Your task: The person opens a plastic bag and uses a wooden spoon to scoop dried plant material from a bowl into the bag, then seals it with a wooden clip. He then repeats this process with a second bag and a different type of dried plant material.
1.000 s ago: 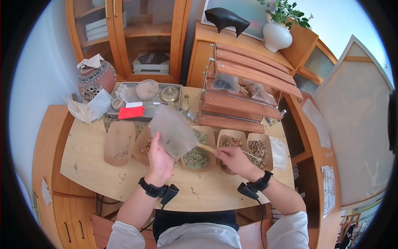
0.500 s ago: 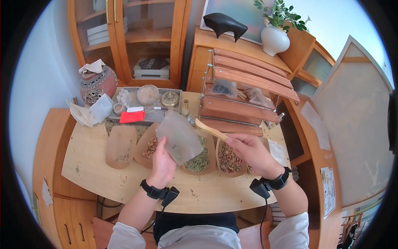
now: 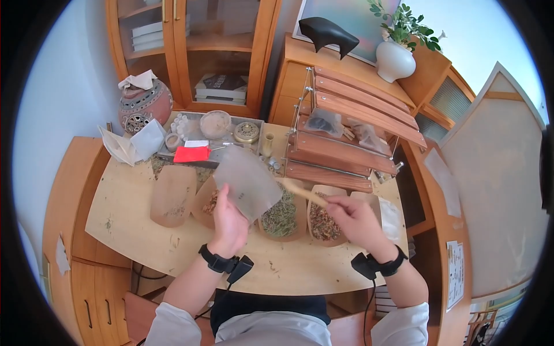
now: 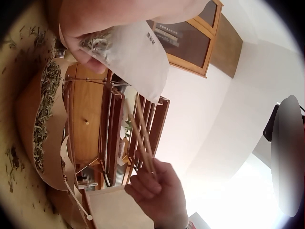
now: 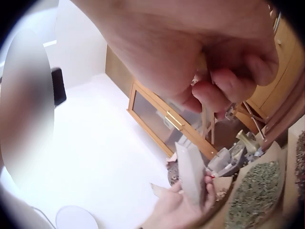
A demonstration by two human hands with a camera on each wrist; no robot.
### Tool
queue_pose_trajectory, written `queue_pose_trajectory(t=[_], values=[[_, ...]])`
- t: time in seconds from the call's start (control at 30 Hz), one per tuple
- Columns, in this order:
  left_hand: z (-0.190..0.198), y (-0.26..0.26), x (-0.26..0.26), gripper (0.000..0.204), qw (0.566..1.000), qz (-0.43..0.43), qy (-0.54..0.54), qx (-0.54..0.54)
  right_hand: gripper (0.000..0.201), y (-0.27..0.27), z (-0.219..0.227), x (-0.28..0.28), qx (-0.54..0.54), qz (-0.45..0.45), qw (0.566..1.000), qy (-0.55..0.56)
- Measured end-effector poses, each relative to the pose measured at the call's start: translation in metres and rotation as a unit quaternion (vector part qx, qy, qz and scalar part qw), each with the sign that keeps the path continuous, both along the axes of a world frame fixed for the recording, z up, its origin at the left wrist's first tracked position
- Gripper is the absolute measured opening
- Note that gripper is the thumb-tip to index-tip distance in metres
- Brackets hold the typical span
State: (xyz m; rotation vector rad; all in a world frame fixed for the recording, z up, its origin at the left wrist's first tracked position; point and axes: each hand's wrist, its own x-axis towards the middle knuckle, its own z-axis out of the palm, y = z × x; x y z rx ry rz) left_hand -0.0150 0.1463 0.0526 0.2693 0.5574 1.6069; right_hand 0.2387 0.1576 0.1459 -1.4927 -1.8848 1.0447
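My left hand holds a translucent pouch tilted over the row of paper trays, thumb across its front. Bits of dried herb show inside the pouch in the left wrist view. My right hand pinches wooden tongs, whose tips point left toward the pouch's right edge. Two slim, slightly parted arms of the tongs show in the left wrist view, with nothing between their tips. Below the hands stand a tray of green dried herb and one of reddish-brown pieces.
A nearly bare paper tray lies at the left. Behind it are a red packet, a brass burner and a patterned pot. A slatted wooden rack stands at the back right. A white-tipped stick leans over a tray.
The right hand has drawn the tongs away from the pouch's edge, rightward, and their tips have since dipped slightly. The left hand still holds the pouch in nearly the same place.
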Motion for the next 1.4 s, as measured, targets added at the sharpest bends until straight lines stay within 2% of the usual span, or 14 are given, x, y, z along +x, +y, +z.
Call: queue_pose_trajectory(t=[0.03,0.13,0.3,0.4,0.6,0.83,0.93,1.13,1.23,1.33,1.4], values=[[0.001,0.0,-0.001,0.052,1.0,0.012,-0.007,0.0,0.023,-0.002,-0.006,-0.002,0.026,0.019,0.995,-0.09],[0.0,0.001,0.0,0.052,0.999,0.033,-0.013,0.001,0.023,-0.011,-0.025,-0.017,0.166,0.102,0.962,-0.191],[-0.002,0.002,-0.002,0.052,0.999,0.033,-0.005,0.003,0.017,-0.013,-0.049,-0.031,0.274,0.136,0.931,-0.199],[-0.003,0.002,-0.002,0.052,0.999,0.033,0.001,0.004,0.017,-0.004,-0.049,-0.023,0.261,0.113,0.915,-0.286],[-0.002,0.001,-0.001,0.052,0.999,0.03,0.012,0.011,0.018,0.022,-0.036,-0.011,0.224,0.059,0.951,-0.206],[-0.002,0.001,-0.003,0.051,1.0,0.013,0.023,0.015,0.023,0.034,-0.031,0.001,0.11,0.101,0.969,-0.196],[0.002,0.0,-0.001,0.051,1.0,0.019,0.016,0.004,0.023,0.037,-0.026,0.006,0.074,0.021,0.978,-0.194],[-0.003,0.002,-0.001,0.052,0.999,0.016,0.027,0.008,0.026,0.043,-0.033,0.001,0.025,0.064,0.969,-0.236],[-0.005,0.003,-0.002,0.052,0.999,0.017,0.031,0.011,0.027,0.044,-0.044,-0.002,0.024,0.093,0.982,-0.163],[-0.006,0.002,-0.002,0.053,0.999,0.016,0.03,0.01,0.027,0.033,-0.038,-0.012,0.021,0.091,0.981,-0.171],[-0.006,0.002,-0.002,0.053,0.999,0.017,0.03,0.011,0.024,0.024,-0.042,-0.016,0.086,0.107,0.973,-0.186]])
